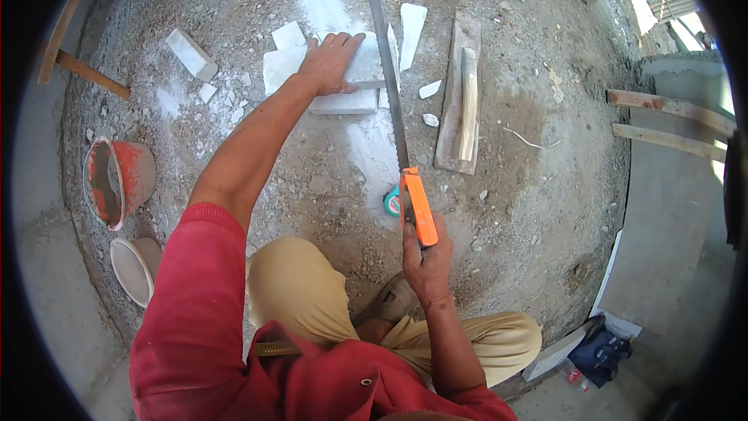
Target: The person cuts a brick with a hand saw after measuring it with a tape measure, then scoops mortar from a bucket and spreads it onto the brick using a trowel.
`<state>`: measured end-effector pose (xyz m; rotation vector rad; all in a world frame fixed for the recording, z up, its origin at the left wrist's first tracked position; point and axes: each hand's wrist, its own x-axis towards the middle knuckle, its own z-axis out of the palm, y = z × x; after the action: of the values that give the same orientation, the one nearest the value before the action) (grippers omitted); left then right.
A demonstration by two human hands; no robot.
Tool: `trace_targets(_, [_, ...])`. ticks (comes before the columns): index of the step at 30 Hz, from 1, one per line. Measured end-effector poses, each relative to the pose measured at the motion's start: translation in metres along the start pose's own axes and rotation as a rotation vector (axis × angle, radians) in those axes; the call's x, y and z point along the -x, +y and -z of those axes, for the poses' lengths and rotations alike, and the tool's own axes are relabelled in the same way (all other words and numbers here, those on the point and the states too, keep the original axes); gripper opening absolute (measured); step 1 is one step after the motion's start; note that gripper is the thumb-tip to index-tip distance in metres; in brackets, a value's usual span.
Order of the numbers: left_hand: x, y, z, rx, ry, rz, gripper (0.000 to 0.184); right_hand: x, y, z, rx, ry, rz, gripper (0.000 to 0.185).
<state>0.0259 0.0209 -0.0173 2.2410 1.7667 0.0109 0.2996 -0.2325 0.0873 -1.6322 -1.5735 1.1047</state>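
My right hand [428, 265] is closed around the orange handle of a handsaw [389, 70]. The long, dark blade points away from me, along the right end of a white block [365, 62]. Whether its teeth touch the block I cannot tell. My left hand [335, 65] presses on top of that block, its thumb over the near edge. Under it lies another white block piece [343, 103]. White powder [372, 152] is spread on the ground in front. A teal tape measure [392, 201] lies beside the saw handle.
White offcuts [411, 35] and a loose block [191, 54] lie around. To the right, a wooden piece [467, 105] rests on a board [448, 136]. Two buckets, one red-stained [139, 175] and one pale [148, 253], stand left. Boards [670, 109] jut in from the right.
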Motion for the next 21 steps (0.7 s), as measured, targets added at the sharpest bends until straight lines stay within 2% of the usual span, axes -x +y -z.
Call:
trace_targets(4, [-0.013, -0.002, 0.004, 0.013, -0.042, 0.143, 0.112, -0.029, -0.005, -0.002, 0.042, -0.026, 0.046, 0.016])
trace_targets(6, [-0.015, -0.003, 0.002, 0.022, -0.037, 0.186, 0.113, -0.031, 0.001, 0.002, -0.093, -0.048, -0.105, 0.015])
trace_targets(8, [-0.017, -0.004, -0.001, 0.089, -0.037, 0.188, 0.115, -0.035, -0.002, 0.007, -0.15, -0.042, -0.108, 0.011])
trace_targets(9, [-0.021, -0.006, -0.001, 0.128, -0.066, 0.201, 0.105, -0.036, 0.001, 0.011, -0.285, -0.031, -0.214, 0.01])
trace_targets(10, [-0.023, -0.008, -0.003, 0.135, -0.067, 0.21, 0.105, -0.037, 0.006, 0.015, -0.418, -0.016, -0.324, 0.01])
trace_targets(12, [-0.026, -0.011, -0.01, 0.275, 0.079, 0.216, 0.075, -0.04, 0.019, 0.021, -0.522, -0.022, -0.331, 0.01])
trace_targets(13, [-0.032, -0.013, -0.017, 0.277, 0.079, 0.223, 0.075, -0.044, 0.017, 0.025, -0.54, -0.024, -0.327, 0.01])
trace_targets(14, [-0.039, -0.012, -0.024, 0.32, 0.171, 0.298, 0.061, -0.047, 0.017, 0.028, -0.56, -0.024, -0.324, 0.011])
trace_targets(15, [-0.045, -0.011, -0.032, 0.362, 0.263, 0.371, 0.05, -0.046, 0.028, 0.03, -0.509, -0.034, -0.308, 0.013])
trace_targets(16, [-0.047, -0.004, -0.035, 0.366, 0.261, 0.374, 0.05, -0.044, 0.034, 0.031, -0.506, -0.036, -0.311, 0.013])
trace_targets(18, [-0.048, 0.013, -0.041, 0.153, 0.493, 0.441, 0.038, -0.042, 0.042, 0.034, -0.033, -0.03, -0.118, 0.018])
trace_targets(21, [-0.047, 0.02, -0.042, 0.056, 0.529, 0.445, 0.039, -0.039, 0.012, 0.03, 0.065, -0.11, -0.132, 0.02])
